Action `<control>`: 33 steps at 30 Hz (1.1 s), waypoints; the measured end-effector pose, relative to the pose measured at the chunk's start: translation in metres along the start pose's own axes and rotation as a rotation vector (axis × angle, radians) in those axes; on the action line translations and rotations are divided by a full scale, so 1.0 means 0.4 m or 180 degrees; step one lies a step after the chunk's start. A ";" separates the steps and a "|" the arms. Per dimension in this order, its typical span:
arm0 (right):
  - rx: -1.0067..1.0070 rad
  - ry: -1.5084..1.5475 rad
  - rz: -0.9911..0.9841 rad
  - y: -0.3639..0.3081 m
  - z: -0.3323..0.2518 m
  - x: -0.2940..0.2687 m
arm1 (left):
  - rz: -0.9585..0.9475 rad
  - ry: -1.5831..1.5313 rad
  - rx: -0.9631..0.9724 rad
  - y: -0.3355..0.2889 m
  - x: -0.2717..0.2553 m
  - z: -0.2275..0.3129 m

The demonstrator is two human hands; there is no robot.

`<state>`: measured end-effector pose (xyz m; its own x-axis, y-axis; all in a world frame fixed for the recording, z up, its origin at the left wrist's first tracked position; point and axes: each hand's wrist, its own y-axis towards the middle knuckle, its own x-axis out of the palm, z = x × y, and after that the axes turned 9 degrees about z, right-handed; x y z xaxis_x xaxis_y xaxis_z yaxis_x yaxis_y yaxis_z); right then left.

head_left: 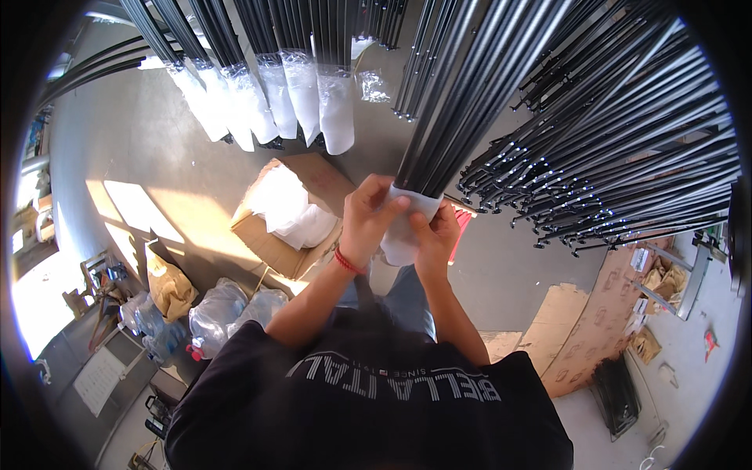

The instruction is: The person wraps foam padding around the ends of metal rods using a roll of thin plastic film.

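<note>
In front of me, a bundle of long black rods (458, 102) slants down from the upper edge. Its near end sits inside a white, soft-looking wrapping sleeve (402, 235). My left hand (368, 215) grips the sleeve's left side, thumb pressed on its front near the upper rim. On the other side my right hand (437, 236) is closed on the sleeve's right edge, thumb also on the front. The fingers behind the sleeve are hidden, as are the rod ends inside it.
Several wrapped rod bundles (337, 113) stand at the far left. An opened cardboard box (313, 176) holds white sleeves (301, 223). Many bare black rods (611, 164) lean at the right. Large clear plastic bottles (219, 313) and a brown paper bag (168, 286) stand at the left.
</note>
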<state>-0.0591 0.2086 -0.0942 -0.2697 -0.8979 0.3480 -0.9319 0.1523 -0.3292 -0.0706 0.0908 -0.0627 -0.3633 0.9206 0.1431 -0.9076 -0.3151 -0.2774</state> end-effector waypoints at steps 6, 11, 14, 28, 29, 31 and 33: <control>0.0065 0.0108 -0.0050 -0.004 -0.026 0.013 | -0.0135 -0.0230 -0.0184 0.010 0.000 0.013; 0.0118 0.0235 -0.0116 0.003 -0.027 0.026 | -0.0206 -0.0586 -0.0330 0.020 0.001 0.025; 0.0236 0.0167 0.0002 0.001 -0.037 0.042 | -0.0147 -0.0493 -0.0168 0.024 -0.001 0.027; 0.0132 0.0691 -0.0152 0.007 -0.026 0.046 | -0.1891 -0.0354 -0.0256 0.094 -0.019 -0.033; -0.0020 0.0620 -0.0182 0.014 -0.013 0.043 | -0.1764 -0.0400 -0.0287 0.086 -0.029 -0.056; -0.0306 0.0437 -0.0347 0.029 0.006 0.039 | -0.1803 -0.0035 -0.0285 0.094 -0.038 -0.056; -0.0236 0.0585 -0.0747 0.037 0.019 0.013 | -0.1900 0.0300 -0.0100 0.089 -0.016 0.008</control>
<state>-0.0724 0.2030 -0.1039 -0.0779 -0.8233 0.5623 -0.9873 -0.0147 -0.1584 -0.1010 0.0729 -0.0705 0.2284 0.9532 0.1983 -0.9418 0.2679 -0.2031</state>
